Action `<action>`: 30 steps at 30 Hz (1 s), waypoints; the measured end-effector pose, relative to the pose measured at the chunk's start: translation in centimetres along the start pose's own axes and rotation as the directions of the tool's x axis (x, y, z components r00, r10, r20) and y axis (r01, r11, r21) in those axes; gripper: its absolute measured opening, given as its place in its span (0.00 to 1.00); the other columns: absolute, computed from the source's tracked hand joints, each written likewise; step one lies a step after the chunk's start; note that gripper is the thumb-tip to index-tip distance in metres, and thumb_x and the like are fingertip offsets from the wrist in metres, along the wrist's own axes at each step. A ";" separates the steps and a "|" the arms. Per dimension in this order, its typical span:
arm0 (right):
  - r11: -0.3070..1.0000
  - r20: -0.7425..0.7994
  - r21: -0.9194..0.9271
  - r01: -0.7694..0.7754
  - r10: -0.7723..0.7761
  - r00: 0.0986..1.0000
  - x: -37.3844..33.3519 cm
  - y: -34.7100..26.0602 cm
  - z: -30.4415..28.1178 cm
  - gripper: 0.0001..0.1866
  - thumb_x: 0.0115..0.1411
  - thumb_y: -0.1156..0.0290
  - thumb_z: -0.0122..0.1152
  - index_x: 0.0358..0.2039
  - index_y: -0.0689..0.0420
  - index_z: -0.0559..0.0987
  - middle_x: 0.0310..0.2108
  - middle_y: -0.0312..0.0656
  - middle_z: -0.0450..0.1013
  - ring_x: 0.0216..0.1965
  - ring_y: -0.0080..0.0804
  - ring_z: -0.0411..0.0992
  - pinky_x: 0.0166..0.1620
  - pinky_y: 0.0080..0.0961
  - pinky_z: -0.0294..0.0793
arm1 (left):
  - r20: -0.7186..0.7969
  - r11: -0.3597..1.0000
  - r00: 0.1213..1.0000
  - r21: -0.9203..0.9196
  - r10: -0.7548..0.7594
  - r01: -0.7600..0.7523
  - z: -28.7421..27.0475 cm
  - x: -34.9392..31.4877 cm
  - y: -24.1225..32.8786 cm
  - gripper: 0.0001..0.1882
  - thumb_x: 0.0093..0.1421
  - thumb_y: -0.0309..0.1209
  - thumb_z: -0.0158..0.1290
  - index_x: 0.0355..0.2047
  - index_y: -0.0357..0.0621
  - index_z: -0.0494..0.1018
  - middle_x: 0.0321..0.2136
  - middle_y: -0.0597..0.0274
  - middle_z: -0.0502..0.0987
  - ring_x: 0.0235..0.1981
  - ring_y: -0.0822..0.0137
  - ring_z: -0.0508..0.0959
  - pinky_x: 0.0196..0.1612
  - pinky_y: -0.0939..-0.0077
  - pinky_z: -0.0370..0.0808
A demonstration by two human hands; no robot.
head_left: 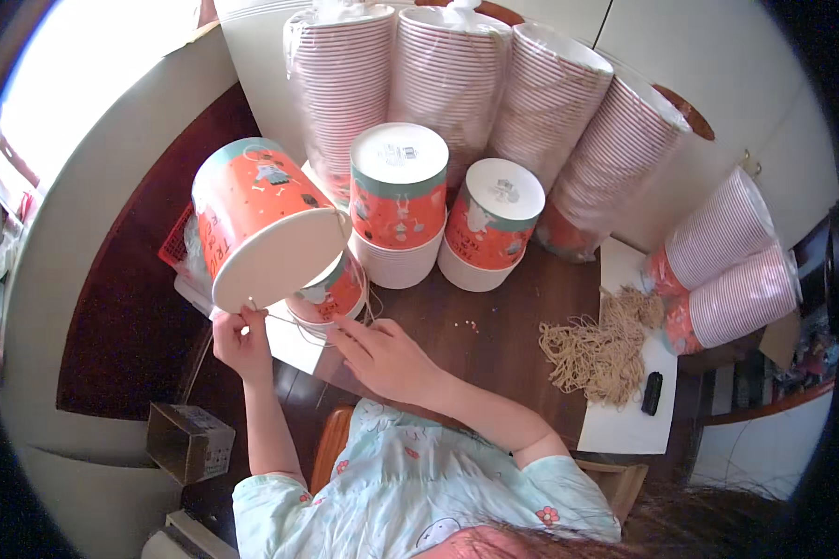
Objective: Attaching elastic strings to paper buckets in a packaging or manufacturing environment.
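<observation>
An orange paper bucket (266,191) with a green band lies tilted on its side, its white open rim toward me. It leans over another, partly hidden bucket (331,296). At the lower edge of its rim, my left hand (240,343) pinches the end of a thin beige cord (294,321). The cord runs across to my right hand (382,359), whose fingers close on it in front of the hidden bucket. A loose loop of cord hangs beside that bucket. Another strand shows at the rim's upper right.
Two upside-down bucket stacks (399,200) (494,214) stand behind. Tall wrapped stacks (447,79) line the back; two more (718,233) lean at right. A heap of cord (601,345) and a black object (653,393) lie right. A cardboard box (191,443) is lower left.
</observation>
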State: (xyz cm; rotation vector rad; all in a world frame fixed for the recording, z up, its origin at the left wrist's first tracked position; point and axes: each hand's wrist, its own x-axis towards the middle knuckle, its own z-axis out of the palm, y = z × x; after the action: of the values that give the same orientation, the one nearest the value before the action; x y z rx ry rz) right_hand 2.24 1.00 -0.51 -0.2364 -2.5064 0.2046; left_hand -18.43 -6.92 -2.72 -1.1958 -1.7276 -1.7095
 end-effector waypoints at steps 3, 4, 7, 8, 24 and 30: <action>1.000 -0.049 0.019 0.011 -0.010 0.999 1.1 0.3 1.7 0.25 0.47 0.70 0.56 0.47 0.60 0.68 0.35 0.39 0.70 0.31 0.30 0.69 0.39 0.29 0.64 | -0.087 0.954 0.972 -0.229 -0.216 0.192 1.3 0.4 -1.2 0.12 0.53 0.18 0.50 0.35 0.37 0.59 0.29 0.59 0.70 0.23 0.74 0.72 0.25 0.82 0.74; 0.999 -0.105 0.013 0.038 -0.036 0.994 1.4 0.5 2.1 0.23 0.46 0.70 0.56 0.45 0.60 0.69 0.30 0.37 0.70 0.30 0.30 0.68 0.38 0.28 0.64 | -0.083 0.918 0.956 -0.312 -0.283 0.245 1.6 0.8 -1.2 0.14 0.53 0.18 0.50 0.37 0.37 0.58 0.30 0.58 0.69 0.24 0.72 0.72 0.27 0.81 0.75; 0.995 -0.017 -0.092 0.037 -0.039 0.999 2.2 0.9 2.8 0.14 0.48 0.71 0.48 0.37 0.61 0.72 0.39 0.43 0.70 0.32 0.31 0.69 0.39 0.30 0.64 | -0.103 0.949 0.953 -0.170 -0.286 0.266 2.0 1.3 -1.9 0.14 0.52 0.21 0.53 0.36 0.38 0.61 0.31 0.60 0.70 0.28 0.71 0.73 0.30 0.80 0.73; 0.995 -0.019 -0.091 0.040 -0.042 0.999 2.6 0.9 3.0 0.14 0.48 0.71 0.48 0.37 0.61 0.72 0.39 0.43 0.70 0.32 0.31 0.69 0.39 0.30 0.64 | -0.111 0.977 0.977 0.092 -0.184 0.194 1.5 1.3 -2.8 0.13 0.52 0.23 0.54 0.35 0.38 0.62 0.32 0.61 0.70 0.29 0.71 0.73 0.31 0.80 0.72; 0.998 0.057 -0.038 -0.044 0.046 0.997 0.9 3.8 8.3 0.10 0.45 0.72 0.52 0.31 0.55 0.73 0.23 0.37 0.70 0.32 0.34 0.68 0.41 0.31 0.63 | -0.018 0.894 0.973 0.390 -0.229 0.218 5.3 -4.6 -9.0 0.10 0.48 0.25 0.55 0.27 0.38 0.65 0.24 0.56 0.70 0.26 0.59 0.71 0.30 0.70 0.69; 0.998 -0.002 -0.019 -0.056 0.056 0.998 -0.6 4.3 9.3 0.09 0.47 0.72 0.49 0.31 0.55 0.74 0.26 0.38 0.71 0.36 0.35 0.67 0.44 0.33 0.63 | 0.127 0.959 0.973 0.236 -0.191 0.158 4.4 -6.0 -9.7 0.10 0.49 0.20 0.51 0.34 0.37 0.67 0.31 0.53 0.71 0.31 0.56 0.73 0.35 0.69 0.70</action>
State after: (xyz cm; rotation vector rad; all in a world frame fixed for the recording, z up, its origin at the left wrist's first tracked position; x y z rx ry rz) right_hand -2.19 4.19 -9.23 -0.3144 -2.5031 0.2027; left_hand -21.85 -3.06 -13.86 -1.1202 -2.1096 -1.5003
